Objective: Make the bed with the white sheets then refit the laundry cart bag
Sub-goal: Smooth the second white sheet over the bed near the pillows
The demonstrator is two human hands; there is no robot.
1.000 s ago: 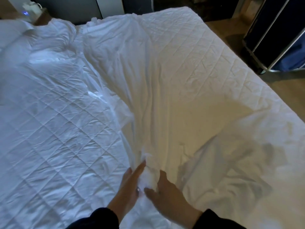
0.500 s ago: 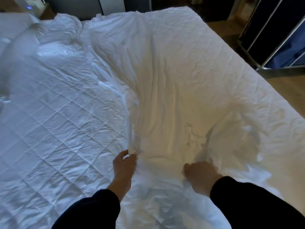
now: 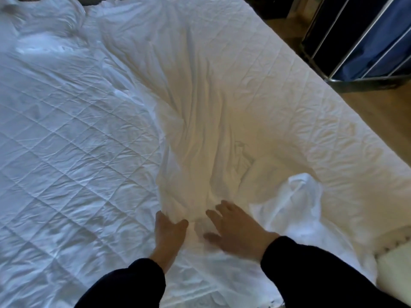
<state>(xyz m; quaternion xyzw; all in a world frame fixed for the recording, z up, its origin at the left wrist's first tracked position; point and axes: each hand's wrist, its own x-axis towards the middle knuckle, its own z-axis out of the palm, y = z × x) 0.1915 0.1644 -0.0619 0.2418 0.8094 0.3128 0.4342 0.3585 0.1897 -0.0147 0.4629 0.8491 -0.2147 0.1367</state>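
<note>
A white sheet [image 3: 200,103] lies rumpled over the right half of the bed, bunched into folds near me. The quilted mattress pad [image 3: 66,152] is bare on the left half. My left hand [image 3: 169,232] pinches the sheet's near left edge between thumb and fingers. My right hand [image 3: 235,230] rests flat on the sheet beside it, fingers spread, holding nothing. Both sleeves are dark. The laundry cart [image 3: 360,41], a metal frame with a blue bag, stands on the floor at the upper right.
Wooden floor [image 3: 378,116] runs along the bed's right side between the bed and the cart. Crumpled white bedding [image 3: 44,21] is piled at the far left end of the bed. The mattress corner [image 3: 393,261] shows at the lower right.
My right hand let go of the fold it held on the right and moved left, opening flat next to my left hand. The left hand keeps its pinch on the sheet's edge.
</note>
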